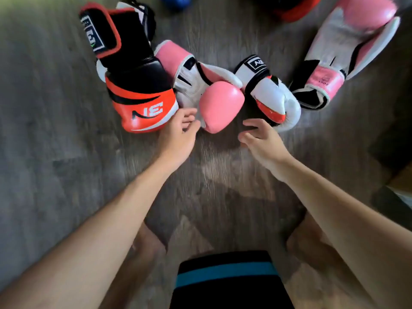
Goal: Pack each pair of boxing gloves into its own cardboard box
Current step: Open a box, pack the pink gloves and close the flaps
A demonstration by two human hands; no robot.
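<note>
Several boxing gloves lie on the wooden floor ahead of me. A large orange-and-black glove [138, 90] is at the left. Beside it lies a pink-and-white glove [214, 101], its pink fist end toward me. A smaller white glove with orange and black trim [272, 94] sits right of centre. A second pink-and-white glove [347, 50] lies at the far right. My left hand [180, 132] is empty, fingers apart, just left of the pink fist end. My right hand [260, 137] is also empty with fingers apart, just in front of the white glove.
A black-and-white glove [142, 12] peeks out behind the orange one. Blue gear [176, 1] and red-and-black gear [292, 7] show at the top edge. A cardboard corner [401, 177] appears at the right edge. My knees and shorts [227, 279] fill the bottom.
</note>
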